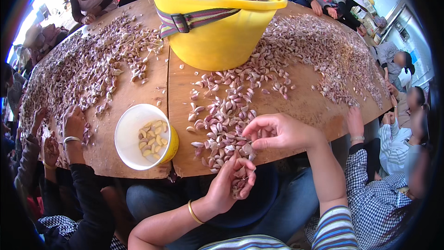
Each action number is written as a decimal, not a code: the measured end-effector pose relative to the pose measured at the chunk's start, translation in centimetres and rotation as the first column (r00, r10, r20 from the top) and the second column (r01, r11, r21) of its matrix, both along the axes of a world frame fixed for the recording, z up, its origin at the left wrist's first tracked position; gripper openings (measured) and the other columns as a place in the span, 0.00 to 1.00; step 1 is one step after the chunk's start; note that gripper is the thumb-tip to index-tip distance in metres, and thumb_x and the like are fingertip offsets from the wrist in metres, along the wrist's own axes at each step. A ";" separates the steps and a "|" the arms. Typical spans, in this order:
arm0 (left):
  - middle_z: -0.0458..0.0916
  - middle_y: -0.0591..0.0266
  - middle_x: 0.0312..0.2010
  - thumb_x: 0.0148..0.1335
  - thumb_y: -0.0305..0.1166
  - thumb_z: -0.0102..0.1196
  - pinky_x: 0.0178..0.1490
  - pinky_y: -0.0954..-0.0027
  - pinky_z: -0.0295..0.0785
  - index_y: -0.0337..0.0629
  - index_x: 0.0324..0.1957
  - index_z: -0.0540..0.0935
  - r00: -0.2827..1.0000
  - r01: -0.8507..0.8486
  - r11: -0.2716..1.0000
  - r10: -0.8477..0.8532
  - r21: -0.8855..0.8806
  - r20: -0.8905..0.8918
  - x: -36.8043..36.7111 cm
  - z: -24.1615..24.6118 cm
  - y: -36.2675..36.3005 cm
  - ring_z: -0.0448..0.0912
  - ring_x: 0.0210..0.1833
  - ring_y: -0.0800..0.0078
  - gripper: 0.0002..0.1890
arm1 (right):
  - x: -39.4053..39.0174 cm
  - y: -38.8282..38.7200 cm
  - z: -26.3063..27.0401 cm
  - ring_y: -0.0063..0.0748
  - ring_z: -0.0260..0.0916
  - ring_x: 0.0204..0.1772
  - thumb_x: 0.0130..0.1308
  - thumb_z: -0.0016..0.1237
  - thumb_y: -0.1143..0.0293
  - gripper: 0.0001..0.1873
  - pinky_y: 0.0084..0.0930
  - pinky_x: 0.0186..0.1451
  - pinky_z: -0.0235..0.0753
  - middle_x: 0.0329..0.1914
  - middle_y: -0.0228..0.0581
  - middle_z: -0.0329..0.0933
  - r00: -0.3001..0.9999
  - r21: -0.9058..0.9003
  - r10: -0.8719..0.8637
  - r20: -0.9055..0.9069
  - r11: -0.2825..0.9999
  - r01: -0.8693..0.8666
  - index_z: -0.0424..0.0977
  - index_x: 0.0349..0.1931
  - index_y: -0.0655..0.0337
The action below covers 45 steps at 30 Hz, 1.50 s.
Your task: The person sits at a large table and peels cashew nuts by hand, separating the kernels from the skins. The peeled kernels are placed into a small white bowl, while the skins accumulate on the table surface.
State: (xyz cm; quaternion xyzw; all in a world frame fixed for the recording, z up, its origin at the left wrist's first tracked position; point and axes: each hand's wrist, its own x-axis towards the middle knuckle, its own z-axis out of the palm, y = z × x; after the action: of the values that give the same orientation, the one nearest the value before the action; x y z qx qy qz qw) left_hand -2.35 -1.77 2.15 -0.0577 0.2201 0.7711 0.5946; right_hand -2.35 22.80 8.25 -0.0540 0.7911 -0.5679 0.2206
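My left hand (pixel 232 185), with a gold bangle at its wrist, is cupped palm-up around several garlic cloves (pixel 239 182) at the table's near edge. Just above and to its right, my right hand (pixel 277 133) curls over the pile of unpeeled garlic cloves (pixel 225 125); its thumb and fingertips are near the cloves, and whether it grips one is not clear. Left of the pile stands a small white-lined yellow tub (pixel 126 139) holding peeled cloves (pixel 152 140). Below my hands, a dark blue basin (pixel 258 201) sits at my lap, partly hidden by my left hand.
A large yellow bucket (pixel 215 38) full of garlic stands at the middle of the wooden table (pixel 138 93). More cloves are heaped at left (pixel 79 62) and right (pixel 322 48). Several people work around the table, with co-workers' hands near at left (pixel 74 125) and right (pixel 355 123).
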 end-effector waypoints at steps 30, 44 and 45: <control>0.73 0.64 0.28 0.72 0.37 0.38 0.26 0.78 0.60 0.39 0.42 0.76 0.896 0.418 0.908 -0.412 -0.001 -0.167 0.6 -0.7 -0.1 0.66 0.22 0.79 0.15 | -2.0 -7.5 -5.3 0.57 0.50 0.80 0.73 0.44 0.46 0.32 0.61 0.75 0.54 0.80 0.46 0.54 0.806 0.750 0.319 -0.498 0.625 0.216 0.63 0.73 0.47; 0.70 0.68 0.24 0.78 0.45 0.38 0.22 0.80 0.57 0.45 0.31 0.73 0.902 0.413 0.909 -0.399 0.053 -0.167 0.9 -1.3 0.2 0.67 0.22 0.81 0.21 | -5.4 -0.2 -3.7 0.40 0.79 0.43 0.65 0.57 0.71 0.06 0.35 0.47 0.78 0.40 0.41 0.79 0.818 0.544 -0.109 -0.565 0.696 0.469 0.78 0.40 0.61; 0.72 0.69 0.25 0.78 0.45 0.38 0.21 0.80 0.55 0.45 0.32 0.74 0.904 0.410 0.911 -0.400 0.044 -0.151 0.8 -1.2 0.1 0.68 0.22 0.83 0.20 | -5.6 0.0 -4.1 0.40 0.79 0.43 0.64 0.58 0.71 0.07 0.35 0.47 0.77 0.40 0.41 0.79 0.835 0.541 -0.106 -0.540 0.716 0.442 0.78 0.40 0.61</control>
State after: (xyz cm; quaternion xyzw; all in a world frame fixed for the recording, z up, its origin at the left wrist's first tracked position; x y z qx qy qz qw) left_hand -1.54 -1.66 0.93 0.0652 0.2388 0.6407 0.7268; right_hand -7.96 22.79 4.16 0.0109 0.9646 -0.2557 -0.0637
